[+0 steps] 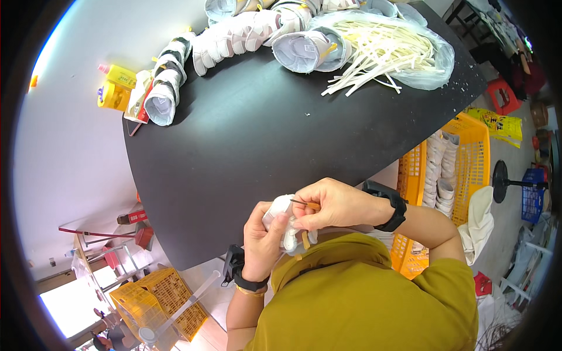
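Observation:
Close to my body, at the table's near edge, my left hand is closed round a small white shoe, thumb pressed on top. My right hand pinches an awl-like tool with an orange-brown handle. Its thin dark shaft points left, against the shoe or just over it; I cannot tell whether the tip goes in. A tan strip shows below the right hand's fingers. The shoe's lower part is partly hidden by my fingers.
On the black table, stacked white shoes line the far side beside a plastic bag of pale strips. Yellow bottles stand by its left corner. An orange crate with shoes is at my right; yellow crates sit lower left.

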### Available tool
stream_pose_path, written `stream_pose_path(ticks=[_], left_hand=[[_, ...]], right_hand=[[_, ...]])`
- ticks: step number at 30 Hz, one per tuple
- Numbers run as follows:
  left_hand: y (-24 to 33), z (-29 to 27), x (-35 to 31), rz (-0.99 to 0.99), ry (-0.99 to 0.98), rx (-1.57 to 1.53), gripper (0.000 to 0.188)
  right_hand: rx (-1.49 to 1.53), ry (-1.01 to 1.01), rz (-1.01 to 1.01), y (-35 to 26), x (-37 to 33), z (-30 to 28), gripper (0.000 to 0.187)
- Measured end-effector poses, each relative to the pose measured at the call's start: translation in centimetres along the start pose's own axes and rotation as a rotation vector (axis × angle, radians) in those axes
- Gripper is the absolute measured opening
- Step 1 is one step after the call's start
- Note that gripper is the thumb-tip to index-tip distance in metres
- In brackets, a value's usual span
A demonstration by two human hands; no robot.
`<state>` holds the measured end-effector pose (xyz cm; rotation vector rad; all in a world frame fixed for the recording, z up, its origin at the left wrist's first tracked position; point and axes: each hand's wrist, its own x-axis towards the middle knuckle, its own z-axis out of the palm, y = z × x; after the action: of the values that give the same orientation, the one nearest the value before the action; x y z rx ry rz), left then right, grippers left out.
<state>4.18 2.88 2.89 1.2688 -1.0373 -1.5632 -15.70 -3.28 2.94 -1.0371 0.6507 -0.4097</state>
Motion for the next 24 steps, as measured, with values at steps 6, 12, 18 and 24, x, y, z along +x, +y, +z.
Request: stream_pose_path(ticks=[6, 12, 18, 24], left_hand=[[0.0, 0.3, 0.7, -0.085, 0.172, -0.382, 0.014], [-0.7, 1.3, 0.3, 0.026, 0.177, -0.323, 0.016], [-1.5, 1.1, 0.1, 0.082, 0.184, -0.250, 0.013], [-2.3, 0.9, 0.1, 0.042, 0.184, -0.432, 0.015]], right_hand=[[-0.235, 0.498, -0.391, 0.0, -0.2, 0.3, 0.010], [-0.596, 0.527, -0.469, 1.6, -1.7, 2.9, 0.014], [0.070, 0.260, -0.289, 2.9, -1.0, 2.0, 0.017], [-0.428, 0.532, -0.275, 1.9, -2.0, 2.2, 0.019]])
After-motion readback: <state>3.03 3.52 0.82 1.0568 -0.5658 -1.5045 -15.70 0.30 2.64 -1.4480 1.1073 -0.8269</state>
